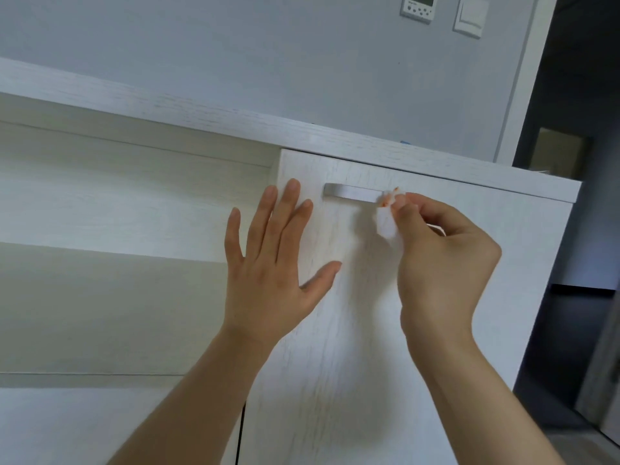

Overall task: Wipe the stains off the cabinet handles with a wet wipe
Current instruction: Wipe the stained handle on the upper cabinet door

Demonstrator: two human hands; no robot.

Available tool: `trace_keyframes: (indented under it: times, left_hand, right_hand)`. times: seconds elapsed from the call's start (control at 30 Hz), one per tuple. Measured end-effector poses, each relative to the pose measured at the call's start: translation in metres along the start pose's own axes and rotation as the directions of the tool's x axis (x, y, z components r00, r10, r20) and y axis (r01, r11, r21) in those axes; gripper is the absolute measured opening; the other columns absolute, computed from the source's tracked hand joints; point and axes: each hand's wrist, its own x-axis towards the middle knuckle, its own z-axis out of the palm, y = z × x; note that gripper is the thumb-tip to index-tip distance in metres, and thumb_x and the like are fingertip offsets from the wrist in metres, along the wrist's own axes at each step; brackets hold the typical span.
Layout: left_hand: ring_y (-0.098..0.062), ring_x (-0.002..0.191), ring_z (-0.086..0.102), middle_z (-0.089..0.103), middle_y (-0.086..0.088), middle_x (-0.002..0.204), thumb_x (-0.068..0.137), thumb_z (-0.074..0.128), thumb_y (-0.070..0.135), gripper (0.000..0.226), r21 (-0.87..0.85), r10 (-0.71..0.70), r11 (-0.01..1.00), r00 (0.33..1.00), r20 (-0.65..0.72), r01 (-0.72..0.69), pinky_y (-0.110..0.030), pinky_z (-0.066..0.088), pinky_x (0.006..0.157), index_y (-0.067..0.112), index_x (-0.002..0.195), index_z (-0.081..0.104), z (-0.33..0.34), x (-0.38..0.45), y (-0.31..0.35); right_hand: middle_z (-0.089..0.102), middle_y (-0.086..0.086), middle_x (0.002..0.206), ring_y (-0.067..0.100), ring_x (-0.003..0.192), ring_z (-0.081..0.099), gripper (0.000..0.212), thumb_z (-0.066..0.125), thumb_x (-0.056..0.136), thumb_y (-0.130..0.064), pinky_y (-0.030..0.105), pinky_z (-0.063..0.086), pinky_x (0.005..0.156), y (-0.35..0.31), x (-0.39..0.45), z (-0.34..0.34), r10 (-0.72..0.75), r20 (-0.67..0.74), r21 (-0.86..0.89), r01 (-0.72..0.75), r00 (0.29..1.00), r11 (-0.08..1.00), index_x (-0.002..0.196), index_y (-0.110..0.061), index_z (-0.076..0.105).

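Right hand pinches the orange-stained wet wipe, hiding the handle's right end; left hand lies flat, released.

A: What does the flat brushed-metal bar handle look like?

B: It is 1 slim silver strip, lying level near the top of the white wood-grain cabinet door. Its left end is bare, just right of the left hand's spread fingertips, which lie flat on the door.

A: And the crumpled white wet wipe?

B: Pinched between the right hand's thumb and curled fingers, bunched up, with orange-red smears along its top edge. That stained edge touches the handle's right end; the rest hangs below the fingertips.
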Motion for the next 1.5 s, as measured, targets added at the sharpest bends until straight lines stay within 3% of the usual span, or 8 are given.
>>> trace_keyframes:
  times: [0.13, 0.73, 0.83, 1.0, 1.13, 1.27, 1.43, 1.5]
  left_hand:
    - [-0.025, 0.141, 0.023, 0.029, -0.009, 0.15, 0.091, 0.046, 0.054, 0.065, -0.007, -0.004, 1.0, 1.0, 0.004, 0.004, -0.054, 0.018, 0.113, 0.01, 0.137, 0.034, -0.001, 0.0, 0.0]
    - [-0.034, 0.139, 0.022, 0.029, -0.016, 0.148, 0.093, 0.048, 0.051, 0.064, -0.04, -0.004, 0.999, 0.998, 0.069, 0.006, -0.054, 0.017, 0.113, 0.008, 0.137, 0.033, -0.005, -0.001, 0.001]
    - [-0.033, 0.139, 0.018, 0.023, -0.013, 0.149, 0.095, 0.044, 0.053, 0.064, 0.015, -0.01, 1.0, 0.986, 0.166, 0.008, -0.054, 0.015, 0.113, 0.009, 0.139, 0.029, -0.011, -0.002, 0.002]
    - [-0.035, 0.137, 0.022, 0.021, -0.015, 0.147, 0.096, 0.043, 0.051, 0.065, 0.145, -0.031, 0.989, 0.927, 0.373, -0.026, -0.057, 0.019, 0.11, 0.009, 0.142, 0.025, -0.038, 0.007, 0.005]
    - [-0.031, 0.139, 0.025, 0.025, -0.014, 0.151, 0.097, 0.044, 0.045, 0.061, 0.171, -0.041, 0.983, 0.828, 0.559, -0.067, -0.056, 0.023, 0.109, 0.009, 0.143, 0.028, -0.074, 0.031, 0.009]
    - [-0.028, 0.135, 0.039, 0.037, -0.015, 0.148, 0.094, 0.046, 0.036, 0.057, 0.129, -0.069, 0.99, 0.62, 0.781, -0.051, -0.052, 0.032, 0.108, 0.007, 0.142, 0.034, -0.125, 0.08, 0.014]
    - [-0.029, 0.125, 0.051, 0.051, -0.014, 0.138, 0.082, 0.071, 0.027, 0.057, 0.184, -0.188, 0.982, 0.378, 0.907, 0.047, -0.051, 0.039, 0.103, 0.004, 0.132, 0.054, -0.176, 0.166, -0.007]
    - [-0.026, 0.132, 0.045, 0.046, -0.011, 0.143, 0.088, 0.064, 0.031, 0.056, 0.211, -0.205, 0.977, 0.347, 0.915, 0.021, -0.047, 0.031, 0.109, 0.007, 0.137, 0.049, -0.201, 0.208, -0.019]
  right_hand:
    - [0.073, -0.014, 0.078, -0.003, 0.072, 0.065, 0.012, 0.071, 0.082, -0.023, 0.001, 0.042, 0.06, 0.002, 0.01, -0.011, 0.008, -0.026, 0.027, -0.007, 1.0, 1.0, 0.07, -0.027, 0.074]
    - [0.069, -0.011, 0.084, -0.003, 0.07, 0.058, 0.005, 0.066, 0.086, -0.025, 0.008, 0.044, 0.067, 0.012, 0.036, -0.019, -0.037, -0.02, 0.0, 0.037, 0.999, 0.999, 0.084, -0.023, 0.071]
    - [0.067, -0.013, 0.082, -0.003, 0.075, 0.058, 0.007, 0.063, 0.089, -0.022, 0.01, 0.044, 0.071, 0.009, 0.038, -0.021, -0.019, 0.029, -0.052, 0.021, 0.999, 0.998, 0.086, -0.025, 0.068]
    - [0.068, 0.003, 0.093, 0.005, 0.085, 0.063, 0.003, 0.063, 0.089, -0.018, 0.014, 0.047, 0.075, -0.016, 0.034, -0.024, 0.056, 0.078, -0.162, -0.042, 0.995, 0.986, 0.09, -0.02, 0.066]
    - [0.059, -0.015, 0.084, -0.004, 0.077, 0.056, 0.007, 0.066, 0.087, -0.02, 0.006, 0.041, 0.068, -0.058, 0.032, -0.013, -0.001, 0.217, -0.38, 0.086, 0.976, 0.921, 0.087, -0.025, 0.062]
    - [0.059, -0.01, 0.09, -0.011, 0.082, 0.055, 0.007, 0.065, 0.087, -0.017, 0.001, 0.041, 0.073, -0.11, 0.05, 0.011, 0.146, 0.405, -0.442, 0.053, 0.903, 0.895, 0.094, -0.018, 0.066]
    - [0.059, 0.002, 0.101, 0.004, 0.084, 0.052, 0.014, 0.062, 0.089, -0.011, -0.004, 0.033, 0.076, -0.162, 0.074, 0.053, 0.362, 0.612, -0.593, 0.106, 0.703, 0.798, 0.102, -0.008, 0.067]
    - [0.059, 0.004, 0.102, 0.008, 0.086, 0.051, 0.014, 0.061, 0.089, -0.008, 0.0, 0.033, 0.074, -0.197, 0.077, 0.07, 0.428, 0.677, -0.619, 0.148, 0.599, 0.771, 0.102, -0.007, 0.067]
